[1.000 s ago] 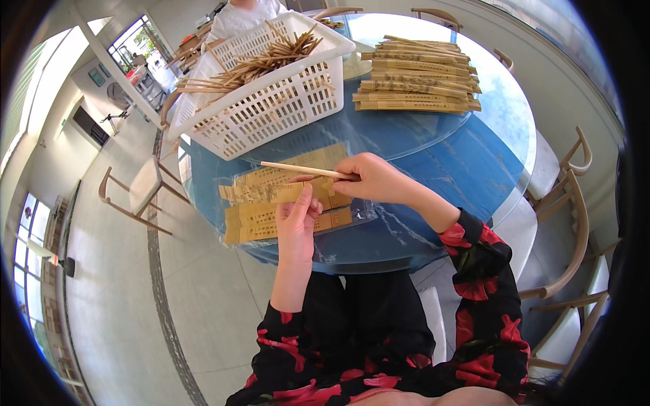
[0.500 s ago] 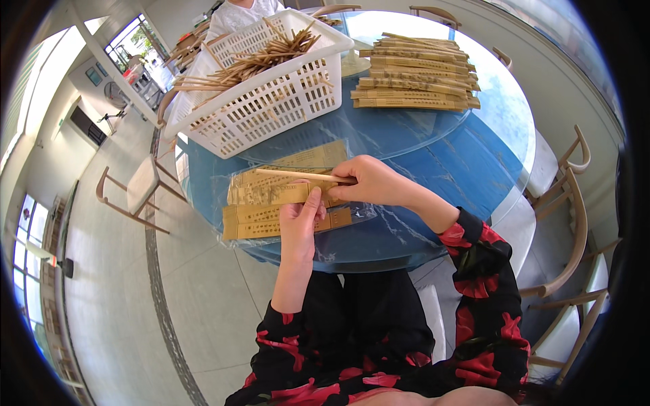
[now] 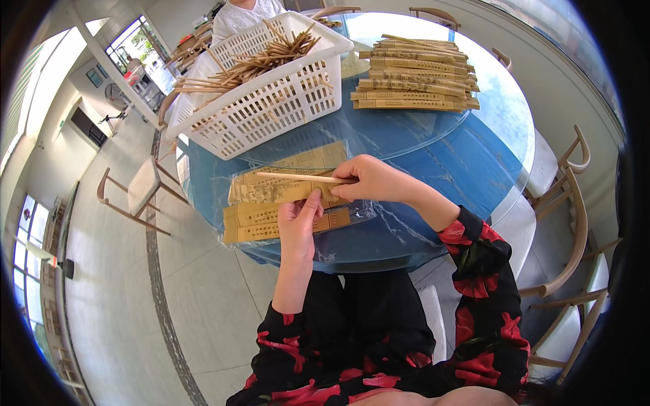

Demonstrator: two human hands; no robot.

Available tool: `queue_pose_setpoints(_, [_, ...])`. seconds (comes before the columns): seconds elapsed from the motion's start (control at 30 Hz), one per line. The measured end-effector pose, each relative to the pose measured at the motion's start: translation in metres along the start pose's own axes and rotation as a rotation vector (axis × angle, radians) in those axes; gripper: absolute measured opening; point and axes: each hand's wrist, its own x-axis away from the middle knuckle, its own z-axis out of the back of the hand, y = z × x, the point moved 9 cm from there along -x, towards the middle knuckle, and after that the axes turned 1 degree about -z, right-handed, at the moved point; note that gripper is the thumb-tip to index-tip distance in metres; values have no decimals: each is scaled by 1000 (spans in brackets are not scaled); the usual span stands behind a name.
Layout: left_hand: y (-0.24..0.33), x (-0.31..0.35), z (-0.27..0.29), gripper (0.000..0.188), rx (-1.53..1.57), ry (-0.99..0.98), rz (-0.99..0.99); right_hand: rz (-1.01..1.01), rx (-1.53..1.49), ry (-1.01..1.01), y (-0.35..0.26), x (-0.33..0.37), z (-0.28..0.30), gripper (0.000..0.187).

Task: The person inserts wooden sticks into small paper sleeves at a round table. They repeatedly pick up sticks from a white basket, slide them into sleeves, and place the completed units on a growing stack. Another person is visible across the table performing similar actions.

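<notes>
My left hand [image 3: 298,227] pinches a tan printed paper chopstick sleeve [image 3: 274,194] between thumb and fingers, near its right end. Light wooden chopsticks [image 3: 291,177] lie along the upper side of that sleeve, gripped at their right end by my right hand [image 3: 369,179]; whether there is one or a pair is hard to make out. The right fingertips also touch the sleeve's end, close to the left thumb. Beneath my hands, more flat paper sleeves [image 3: 250,233] rest on a clear plastic bag [image 3: 369,211].
A white slotted plastic basket [image 3: 271,108] heaped with loose chopsticks [image 3: 277,57] stands at the back left of the round blue table [image 3: 406,149]. Stacked paper sleeves [image 3: 416,78] lie at the back right. Across the table is a person in white [image 3: 240,17]. Wooden chairs [image 3: 142,189] surround it.
Both hands stay nearly in place. The left fingers and the sleeve have shifted slightly, and the sleeve's right end now sits nearer the right fingertips.
</notes>
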Motion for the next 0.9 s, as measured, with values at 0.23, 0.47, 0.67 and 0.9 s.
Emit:
queue_pose_setpoints(0.23, [5,2,-4,10,-35,3,-35,-25,-28,-7,-1,0,1,22])
queue_pose_setpoints(0.47, [4,2,-11,12,-137,-39,87,17,227,175,0,1,12,23])
queue_pose_setpoints(0.67, [65,18,-59,23,-1137,-226,-583,-16,341,281,3,-1,32,24])
queue_pose_setpoints(0.9, [72,-5,-77,46,-1445,-389,-931,18,296,253,9,-3,25,23])
